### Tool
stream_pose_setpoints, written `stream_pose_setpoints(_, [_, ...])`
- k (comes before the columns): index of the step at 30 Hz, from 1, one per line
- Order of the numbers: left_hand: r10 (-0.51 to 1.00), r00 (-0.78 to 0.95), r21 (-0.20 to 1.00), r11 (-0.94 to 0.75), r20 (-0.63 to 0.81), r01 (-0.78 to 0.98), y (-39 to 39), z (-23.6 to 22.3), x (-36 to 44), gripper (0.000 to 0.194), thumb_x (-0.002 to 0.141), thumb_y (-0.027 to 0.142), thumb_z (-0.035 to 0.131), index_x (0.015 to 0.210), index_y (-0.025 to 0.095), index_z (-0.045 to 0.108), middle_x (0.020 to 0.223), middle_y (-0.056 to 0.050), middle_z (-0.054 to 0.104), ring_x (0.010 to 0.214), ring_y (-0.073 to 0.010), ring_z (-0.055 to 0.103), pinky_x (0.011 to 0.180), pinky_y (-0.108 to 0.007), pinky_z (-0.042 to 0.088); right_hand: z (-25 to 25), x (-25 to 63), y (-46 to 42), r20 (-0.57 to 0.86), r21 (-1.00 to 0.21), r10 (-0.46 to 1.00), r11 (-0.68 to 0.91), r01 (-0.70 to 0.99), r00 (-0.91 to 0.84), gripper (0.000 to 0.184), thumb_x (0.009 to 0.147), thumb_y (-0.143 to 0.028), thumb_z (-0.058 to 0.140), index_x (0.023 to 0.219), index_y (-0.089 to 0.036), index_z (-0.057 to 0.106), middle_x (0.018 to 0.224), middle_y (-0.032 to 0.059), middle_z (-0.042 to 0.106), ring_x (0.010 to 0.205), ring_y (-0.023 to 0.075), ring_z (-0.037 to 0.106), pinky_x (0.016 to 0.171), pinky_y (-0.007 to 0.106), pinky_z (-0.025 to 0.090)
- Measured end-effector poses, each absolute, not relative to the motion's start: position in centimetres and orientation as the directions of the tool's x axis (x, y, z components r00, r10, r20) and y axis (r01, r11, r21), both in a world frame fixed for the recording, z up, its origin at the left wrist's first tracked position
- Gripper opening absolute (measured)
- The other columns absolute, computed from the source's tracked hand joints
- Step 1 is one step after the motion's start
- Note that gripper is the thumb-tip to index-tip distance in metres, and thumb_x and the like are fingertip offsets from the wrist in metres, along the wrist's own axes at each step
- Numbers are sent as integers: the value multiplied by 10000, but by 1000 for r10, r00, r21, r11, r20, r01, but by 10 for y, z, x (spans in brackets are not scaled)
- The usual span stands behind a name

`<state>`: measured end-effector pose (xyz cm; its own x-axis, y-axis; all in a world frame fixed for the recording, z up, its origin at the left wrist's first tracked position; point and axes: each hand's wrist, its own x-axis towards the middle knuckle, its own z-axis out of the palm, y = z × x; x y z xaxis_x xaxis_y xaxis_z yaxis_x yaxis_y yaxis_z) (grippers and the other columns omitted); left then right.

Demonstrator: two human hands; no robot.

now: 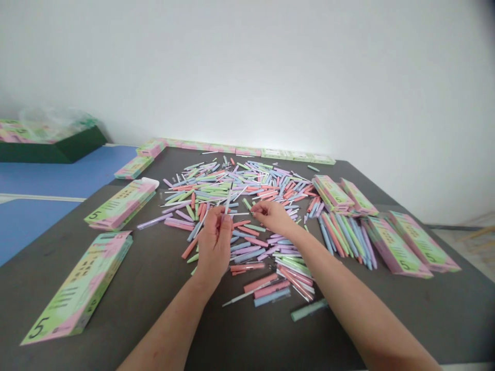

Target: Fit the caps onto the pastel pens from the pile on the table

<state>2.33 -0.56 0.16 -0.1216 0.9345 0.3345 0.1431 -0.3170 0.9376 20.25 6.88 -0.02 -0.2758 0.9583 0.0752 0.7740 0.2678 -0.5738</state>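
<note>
My left hand [215,239] is closed, with a slim white pen refill [229,198] standing up between thumb and fingers. A second thin white refill [242,214] lies level between the two hands. My right hand [273,214] pinches its right end; its left end reaches my left fingers. Under and around both hands spreads a pile of pastel pen parts [216,188] in green, blue, purple and coral, with white refills mixed in. Closer to me lie coral pen barrels [261,282], a blue barrel [271,297] and a green one [309,310].
Pink-green cartons marked 5 lie at left [77,288] and right [398,247] on the dark table [154,304]. More cartons [247,151] line the back edge by the wall. Pens [348,239] lie in a row at right. A dark green box [69,144] stands on a blue surface.
</note>
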Motion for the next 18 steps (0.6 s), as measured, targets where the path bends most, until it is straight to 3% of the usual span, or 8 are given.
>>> stream_pose_setpoints(5, [940,-119,942,-304,320,139,-5,2,23,117,956,331,441,1009,236,486,648,54,434,480,-66,351,435,-190,269,-4,200,72,73,-569,961,260,780,-267,273,827,-192,495,959,-140,728,628,1,645,545,123,544,551,228,383])
stream_pose_setpoints(18, [935,-150,941,-299,322,157,-3,-2,22,147,950,352,447,1038,241,487,672,48,468,488,-72,374,438,-187,293,-11,177,87,74,-337,900,428,839,-429,259,869,-175,500,957,-159,743,971,97,714,931,205,631,838,273,425])
